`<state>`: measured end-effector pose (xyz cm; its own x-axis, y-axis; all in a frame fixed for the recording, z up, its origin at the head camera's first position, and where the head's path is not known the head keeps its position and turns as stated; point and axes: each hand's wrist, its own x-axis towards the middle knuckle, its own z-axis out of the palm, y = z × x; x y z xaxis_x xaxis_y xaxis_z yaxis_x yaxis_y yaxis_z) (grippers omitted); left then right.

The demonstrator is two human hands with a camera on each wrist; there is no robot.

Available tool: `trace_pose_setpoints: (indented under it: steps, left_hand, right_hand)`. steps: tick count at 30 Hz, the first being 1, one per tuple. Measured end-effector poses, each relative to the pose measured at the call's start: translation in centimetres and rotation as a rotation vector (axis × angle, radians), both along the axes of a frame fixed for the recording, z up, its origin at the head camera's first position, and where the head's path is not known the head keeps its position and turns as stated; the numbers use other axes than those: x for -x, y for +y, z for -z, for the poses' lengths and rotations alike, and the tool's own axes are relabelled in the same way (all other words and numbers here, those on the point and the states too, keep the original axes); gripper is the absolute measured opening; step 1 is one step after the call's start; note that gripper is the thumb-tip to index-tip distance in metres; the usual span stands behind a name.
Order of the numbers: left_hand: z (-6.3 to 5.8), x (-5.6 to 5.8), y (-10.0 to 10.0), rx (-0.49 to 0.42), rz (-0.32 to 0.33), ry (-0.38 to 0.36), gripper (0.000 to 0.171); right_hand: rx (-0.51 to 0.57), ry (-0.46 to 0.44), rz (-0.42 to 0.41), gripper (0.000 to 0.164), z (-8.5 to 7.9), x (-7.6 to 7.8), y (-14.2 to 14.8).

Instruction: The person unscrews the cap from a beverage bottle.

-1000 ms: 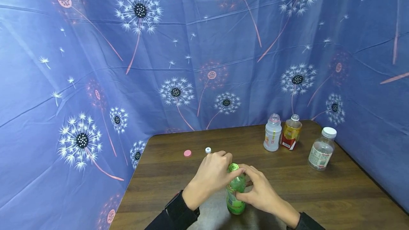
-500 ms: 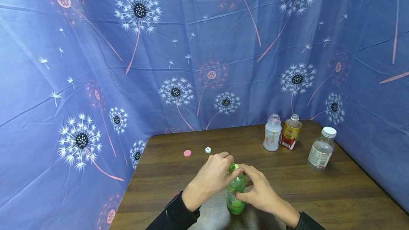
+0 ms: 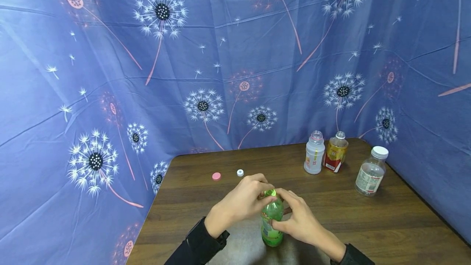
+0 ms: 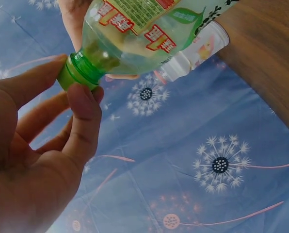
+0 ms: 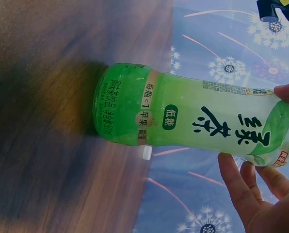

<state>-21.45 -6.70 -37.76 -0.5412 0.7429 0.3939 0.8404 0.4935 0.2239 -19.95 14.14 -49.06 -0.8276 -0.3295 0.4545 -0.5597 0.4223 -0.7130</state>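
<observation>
While the left hand (image 3: 241, 201) pinches the green cap (image 4: 68, 76) between thumb and fingers at the bottle's mouth, the right hand (image 3: 299, 222) holds the green bottle (image 3: 270, 226) around its upper body, thumb on one side and fingers on the other. The bottle stands upright on the brown wooden table (image 3: 206, 207), toward the near side and between the two hands. Farther off to the left, a pink cap (image 3: 216, 176) lies flat near a white cap (image 3: 240, 172), the pink one farther left. At the far right, a whitish bottle (image 3: 314, 158) stands just beside a bottle with a red and yellow label (image 3: 335, 153), and a clear jar with a white lid (image 3: 369, 174) stands nearer and farther right. Behind the table hangs a blue cloth (image 3: 176, 60) printed with dandelions.
</observation>
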Motion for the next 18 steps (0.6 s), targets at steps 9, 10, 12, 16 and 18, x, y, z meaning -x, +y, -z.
trace_pose_setpoints:
  steps: [9, 10, 12, 16, 18]
  left_hand:
    - [-0.2, 0.8, -0.9, 0.045, 0.096, -0.111, 0.028]
    - [-0.3, 0.9, -1.0, 0.056, 0.098, -0.118, 0.029]
    - [-0.4, 1.0, -1.1, 0.076, 0.104, -0.128, 0.031]
    - [-0.5, 1.1, -1.2, 0.097, 0.124, -0.137, 0.032]
    - [-0.5, 1.2, -1.3, 0.097, 0.134, -0.134, 0.032]
  right_hand:
    - [0.001, -0.006, -0.015, 0.067, -0.1, 0.1, 0.1]
    - [0.001, -0.007, -0.017, 0.067, -0.1, 0.1, 0.1]
    - [0.001, -0.006, -0.019, 0.067, -0.1, 0.1, 0.1]
    - [0.005, -0.005, -0.02, 0.066, -0.1, 0.1, 0.0]
    - [0.005, -0.003, -0.022, 0.065, -0.1, 0.1, 0.0]
